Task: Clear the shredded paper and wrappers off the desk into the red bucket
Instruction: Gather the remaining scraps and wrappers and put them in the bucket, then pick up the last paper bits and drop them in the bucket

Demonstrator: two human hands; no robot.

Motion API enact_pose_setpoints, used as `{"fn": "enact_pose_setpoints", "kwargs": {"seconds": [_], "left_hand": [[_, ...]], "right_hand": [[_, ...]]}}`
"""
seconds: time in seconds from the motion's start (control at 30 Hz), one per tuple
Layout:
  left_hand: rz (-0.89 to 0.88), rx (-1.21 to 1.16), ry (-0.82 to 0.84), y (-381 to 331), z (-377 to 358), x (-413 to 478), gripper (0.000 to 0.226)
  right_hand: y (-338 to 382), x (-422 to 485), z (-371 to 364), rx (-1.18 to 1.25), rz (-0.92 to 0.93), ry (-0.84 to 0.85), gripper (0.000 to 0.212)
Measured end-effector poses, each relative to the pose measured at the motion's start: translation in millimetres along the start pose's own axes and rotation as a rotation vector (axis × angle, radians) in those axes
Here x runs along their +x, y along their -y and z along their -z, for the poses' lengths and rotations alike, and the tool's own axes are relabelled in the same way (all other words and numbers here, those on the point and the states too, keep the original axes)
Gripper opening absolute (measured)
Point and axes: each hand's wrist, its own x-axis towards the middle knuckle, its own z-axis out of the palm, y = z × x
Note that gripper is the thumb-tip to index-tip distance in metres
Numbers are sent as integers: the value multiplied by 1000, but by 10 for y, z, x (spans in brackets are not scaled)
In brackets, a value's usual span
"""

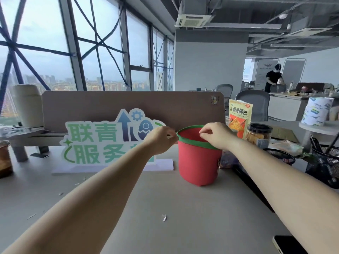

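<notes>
A red bucket [199, 162] with a green rim stands on the grey desk [192, 226], right of centre. My left hand [161, 139] pinches the rim's left edge. Over the rim's right side, my right hand [214, 134] has its fingers pinched together; I cannot tell whether it grips the rim or a small scrap. A few small white paper shreds lie on the desk: one [164, 217] near the front centre, others [60, 193] at the left. A crumpled wrapper [286, 146] lies right of the bucket.
A green-and-white sign [102, 142] stands behind my left arm against the brown divider [183, 105]. Right of the bucket are a snack bag [239, 118], a jar [258, 133], black mesh holders [326, 162] and a phone [288, 244]. A person stands far back right.
</notes>
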Motion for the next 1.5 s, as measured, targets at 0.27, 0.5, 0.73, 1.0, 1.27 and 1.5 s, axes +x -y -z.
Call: {"fn": "enact_pose_setpoints", "kwargs": {"seconds": [0.27, 0.5, 0.73, 1.0, 1.27, 1.5], "left_hand": [[193, 53, 21, 794, 182, -1321, 17], [506, 290, 40, 1458, -16, -2605, 67], [506, 364, 129, 1513, 50, -2880, 91], [628, 319, 40, 1786, 212, -2929, 99], [712, 364, 36, 2110, 258, -2810, 103], [737, 359, -20, 2396, 332, -2594, 96]], "right_hand": [[539, -755, -556, 93, 108, -56, 20], [662, -1467, -1673, -22, 19, 403, 68], [1055, -1633, -2060, -32, 99, 379, 71], [1646, -1464, -2399, 98, 261, 431, 72], [1938, -1127, -2738, 54, 364, 458, 71], [1955, -658, -2979, 209, 293, 321, 72]]}}
